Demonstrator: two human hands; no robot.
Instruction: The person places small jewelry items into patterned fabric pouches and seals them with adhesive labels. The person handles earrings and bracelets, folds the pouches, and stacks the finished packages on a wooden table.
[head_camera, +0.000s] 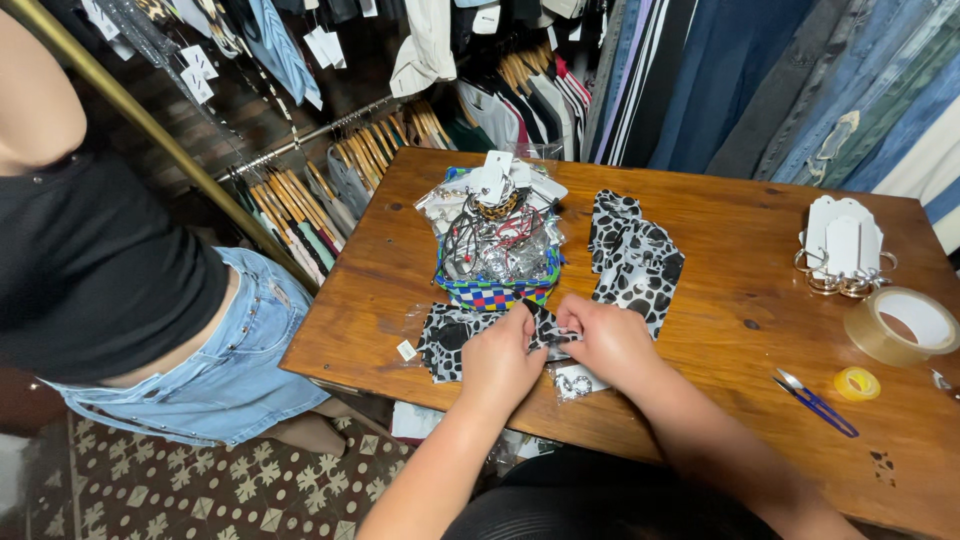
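My left hand (500, 360) and my right hand (608, 340) meet near the front edge of a wooden table (760, 270). Both pinch the same piece of black-and-white spotted fabric (450, 340), which lies flat to the left of my hands. Just beyond my fingers stands a blue checkered basket (497, 292) heaped with small clear bags and tagged jewellery. A second spotted fabric piece (635, 255) lies to the right of the basket. A small clear packet (572, 383) rests under my right hand.
At the table's right lie white tags on rings (843, 245), a clear tape roll (902, 325), a small yellow tape roll (857, 383) and blue snips (815, 402). Another person in a black top and denim skirt (130, 300) stands left. Clothes racks (330, 180) surround the table.
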